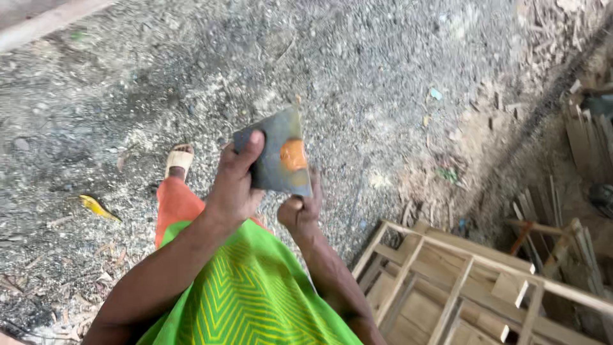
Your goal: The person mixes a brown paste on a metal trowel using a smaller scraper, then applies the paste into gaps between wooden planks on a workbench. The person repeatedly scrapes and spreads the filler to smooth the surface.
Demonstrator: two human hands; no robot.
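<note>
Two hands up, one grey metal blade [276,156] with an orange spot, held at frame centre. Your left hand [235,185] is closed over its left edge, thumb on the face. Your right hand [301,211] curls shut behind the lower edge; fingers mostly hidden. One sandalled foot [179,158] shows. Wooden frame [447,281], cut off lower right. Open gravel ground [357,57] above.

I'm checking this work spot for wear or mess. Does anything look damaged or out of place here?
The flat grey metal piece held by the left hand and right hand has an orange, rust-like patch. Wood chips and shavings litter the ground, and a yellow scrap lies loose at the left.
</note>
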